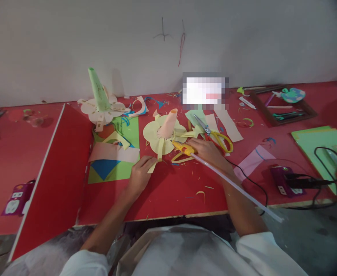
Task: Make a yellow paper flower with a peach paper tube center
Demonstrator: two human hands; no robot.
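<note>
A pale yellow paper flower [150, 132] lies on the red table, with a peach paper cone [169, 123] standing at its centre. At its near edge, my left hand [141, 172] pinches the end of a pale yellow paper strip [160, 150]. My right hand [205, 150] is wrapped round a yellow glue gun [185, 148], whose tip points left at the flower near the strip. A long clear glue stick [237, 186] sticks out of the gun's back. Scissors with yellow handles [222, 140] lie just beyond my right hand.
Another paper flower with a green cone [98, 92] stands at the back left, beside a red upright divider [61, 168]. Green sheets [324, 149] and a purple power box [283, 180] with black cables are on the right. A wooden frame [283, 122] holds tools. Paper scraps litter the red table [168, 199].
</note>
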